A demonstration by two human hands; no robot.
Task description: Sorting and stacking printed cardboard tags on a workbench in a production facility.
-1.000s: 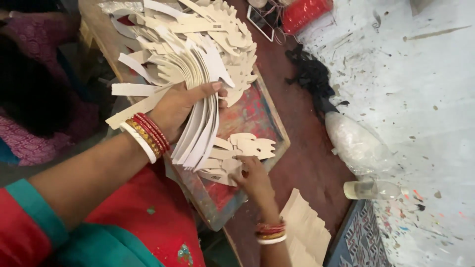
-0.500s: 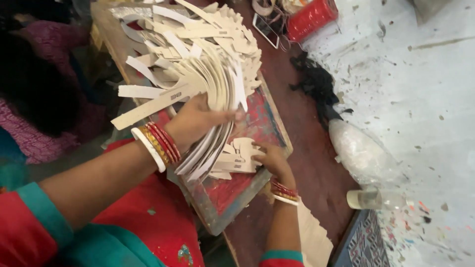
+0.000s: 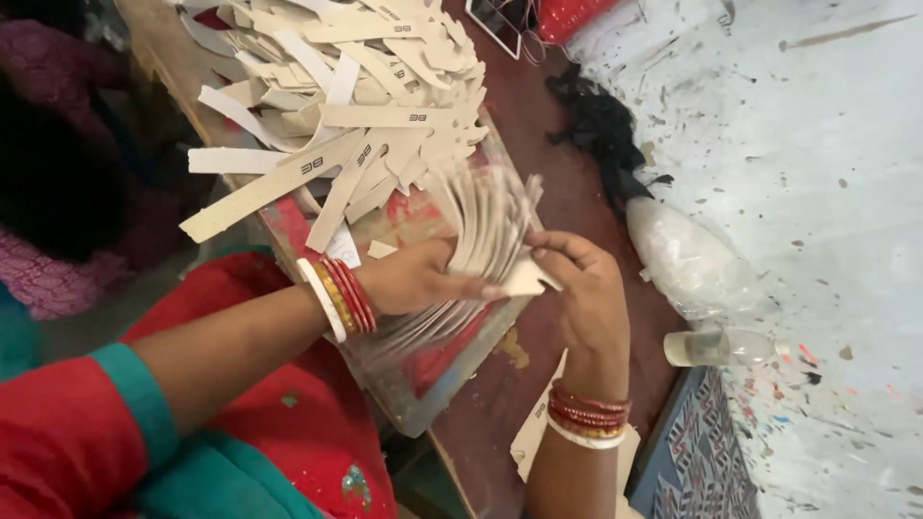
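My left hand (image 3: 413, 279) grips a thick fanned stack of pale cardboard cut-outs (image 3: 481, 216), which looks blurred from motion. My right hand (image 3: 582, 288) pinches the near edge of the same stack, thumb and fingers on one cut piece. Both wrists wear red, gold and white bangles. The stack hangs just above a red-patterned board (image 3: 437, 370) lying on my lap. Beyond it, a large loose heap of similar cardboard strips and shapes (image 3: 336, 96) covers the far end of the board.
A dark red-brown floor (image 3: 567, 163) runs alongside a paint-spattered white wall. By the wall lie a black cloth (image 3: 601, 130), a clear plastic bag (image 3: 687, 255) and a small clear bottle (image 3: 716, 348). A patterned mat (image 3: 707, 452) sits lower right. Another person in dark pink clothing (image 3: 58, 279) sits at left.
The stack has shifted right and lower, away from the heap. My right hand rose from the loose pieces on the board and now holds the stack's edge.
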